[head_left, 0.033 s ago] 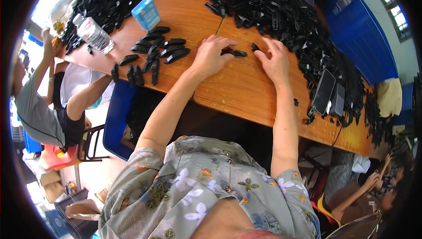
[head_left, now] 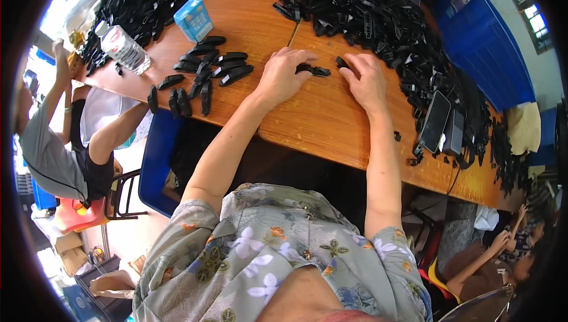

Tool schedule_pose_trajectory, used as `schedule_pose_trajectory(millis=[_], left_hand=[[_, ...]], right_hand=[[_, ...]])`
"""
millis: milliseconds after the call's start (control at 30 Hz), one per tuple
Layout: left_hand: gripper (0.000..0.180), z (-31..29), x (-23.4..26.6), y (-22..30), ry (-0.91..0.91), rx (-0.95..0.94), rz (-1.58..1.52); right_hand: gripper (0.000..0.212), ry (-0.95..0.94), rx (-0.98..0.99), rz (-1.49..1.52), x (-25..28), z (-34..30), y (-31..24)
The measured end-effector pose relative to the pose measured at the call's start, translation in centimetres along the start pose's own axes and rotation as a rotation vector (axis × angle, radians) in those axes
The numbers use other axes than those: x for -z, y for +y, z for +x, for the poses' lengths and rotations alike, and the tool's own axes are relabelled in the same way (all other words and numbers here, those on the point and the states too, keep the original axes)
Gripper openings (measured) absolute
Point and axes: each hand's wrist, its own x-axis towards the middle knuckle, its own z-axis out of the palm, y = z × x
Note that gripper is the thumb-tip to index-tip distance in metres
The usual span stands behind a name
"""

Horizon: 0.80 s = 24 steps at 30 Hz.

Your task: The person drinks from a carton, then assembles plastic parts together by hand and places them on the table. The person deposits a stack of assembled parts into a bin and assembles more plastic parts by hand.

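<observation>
My left hand is closed around a narrow black plastic piece, whose end sticks out past the thumb just over the wooden table. A short gap away, my right hand pinches a small black plastic piece between curled fingers and thumb; most of it is hidden. The two pieces are apart. Left of my left hand lies a loose cluster of several elongated black plastic pieces. Beyond my right hand, a big heap of black plastic parts spreads along the table.
On the wooden table stand a blue drink carton with a straw and a clear bottle. Another black heap fills the far left. A phone lies at right. A blue bin stands behind; other people sit at both sides.
My right hand's fingers have drawn in slightly around the small piece. The left hand stays almost still, and the whole view has shifted a little.
</observation>
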Motion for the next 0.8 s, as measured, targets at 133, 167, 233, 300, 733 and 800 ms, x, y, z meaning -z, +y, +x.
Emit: schedule_pose_trajectory(millis=[133, 167, 233, 300, 733, 800], left_hand=[[0.033, 0.3, -0.2, 1.5, -0.104, 0.141, -0.132], [0.034, 0.2, -0.3, 1.3, -0.076, 0.134, -0.107], [0.035, 0.0, -0.4, 0.9, -0.049, 0.128, -0.081], [0.036, 0.0, -0.4, 0.5, -0.061, 0.153, -0.111], [0.035, 0.8, -0.4, 1.0, -0.097, 0.084, -0.173], [0.036, 0.4, -0.4, 0.9, -0.099, 0.083, -0.164]], right_hand=[[0.018, -0.160, -0.015, 0.061, 0.9, -0.6, 0.1], [0.017, -0.211, -0.049, 0.161, 1.1, -0.5, -0.4], [0.016, -0.289, -0.025, 0.208, 1.6, -0.4, -1.9], [0.015, -0.367, 0.000, 0.255, 1.6, -0.4, -2.2], [0.014, -0.245, 0.349, 0.041, -0.2, -0.3, -2.7], [0.012, -0.215, 0.327, 0.045, 0.2, -0.5, -2.6]])
